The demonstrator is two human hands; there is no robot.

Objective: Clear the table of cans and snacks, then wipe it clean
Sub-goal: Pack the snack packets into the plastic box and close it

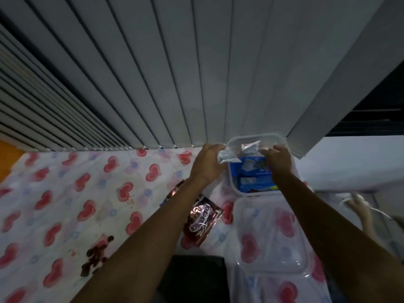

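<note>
Hands work at the clear tub point(231, 169) at one o'clock: left hand point(207, 162) pinches a white packet point(227, 157) at its rim, likely to drop in. Right hand point(278, 159) curls over the blue packs point(251, 171), seemingly pressing them down; its grip I cannot tell.

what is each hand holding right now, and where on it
Left hand pinches a white snack packet by its left end. Right hand is in the clear container; its hold cannot be told.

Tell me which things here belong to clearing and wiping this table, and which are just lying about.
Job:
clear plastic container of blue snack packets
small white packet in left hand
right hand
brown foil snack bag
brown spilled crumbs
clear plastic lid

Lying about:
grey vertical blinds
</note>
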